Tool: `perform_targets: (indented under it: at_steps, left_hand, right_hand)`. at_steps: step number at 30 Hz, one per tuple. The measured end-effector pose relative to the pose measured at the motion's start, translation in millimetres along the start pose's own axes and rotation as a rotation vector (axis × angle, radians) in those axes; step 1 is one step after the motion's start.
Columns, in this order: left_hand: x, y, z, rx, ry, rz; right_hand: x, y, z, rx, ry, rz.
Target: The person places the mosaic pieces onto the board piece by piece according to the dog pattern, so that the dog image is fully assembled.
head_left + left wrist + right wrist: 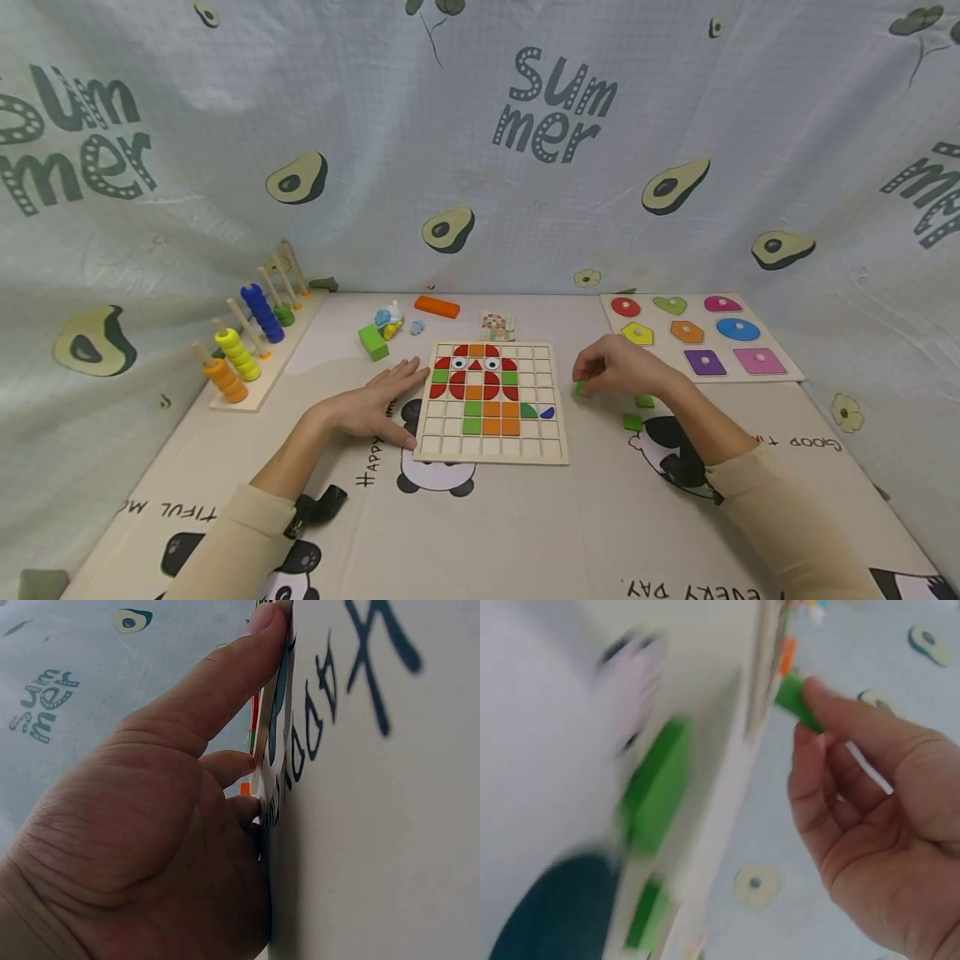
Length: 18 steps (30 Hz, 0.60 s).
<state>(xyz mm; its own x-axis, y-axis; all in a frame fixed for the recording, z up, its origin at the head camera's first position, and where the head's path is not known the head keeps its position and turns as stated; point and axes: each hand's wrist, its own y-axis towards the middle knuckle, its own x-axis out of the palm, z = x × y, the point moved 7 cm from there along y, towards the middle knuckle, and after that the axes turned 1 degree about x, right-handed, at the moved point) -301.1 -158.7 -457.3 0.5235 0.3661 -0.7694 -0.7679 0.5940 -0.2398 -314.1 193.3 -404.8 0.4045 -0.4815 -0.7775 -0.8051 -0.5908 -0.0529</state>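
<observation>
A wooden grid board [540, 383] lies in the middle of the table, with red, orange, green and blue pieces forming a bird-like picture with two round eyes. My left hand [371, 407] rests at its left side, fingers extended, thumb touching the lower left corner. In the left wrist view that thumb [225, 686] lies along the board's edge. To the right of the board, my right hand [622, 367] pinches a small green tile [795, 701] between thumb and fingers. Nearer to me and to the right, two loose green tiles, one close [633, 422] and one farther [645, 401], lie on the table.
Behind the board stands a small picture card [498, 326]. An orange block [437, 307], a green block [372, 342] and small figures [389, 319] sit at the back left. A bead-peg stacker [258, 367] is at left, a shape puzzle board [727, 362] at back right.
</observation>
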Motion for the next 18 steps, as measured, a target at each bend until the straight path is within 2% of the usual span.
perform_targets:
  at_steps: [3, 6, 11, 18]
  left_hand:
    - [-0.4, -0.4, 0.6, -0.003, -0.003, -0.004]
    - [-0.3, -0.3, 1.1, -0.004, -0.004, -0.006]
    - [-0.2, -0.2, 1.1, 0.003, -0.002, -0.001]
    - [-0.5, -0.3, 0.1, 0.006, -0.004, 0.0]
  right_hand:
    - [9, 8, -20, -0.043, 0.098, -0.032]
    - [27, 15, -39, -0.097, 0.139, -0.096]
    - [54, 21, -58, -0.135, 0.091, -0.156]
    - [67, 24, -63, -0.14, -0.041, -0.132]
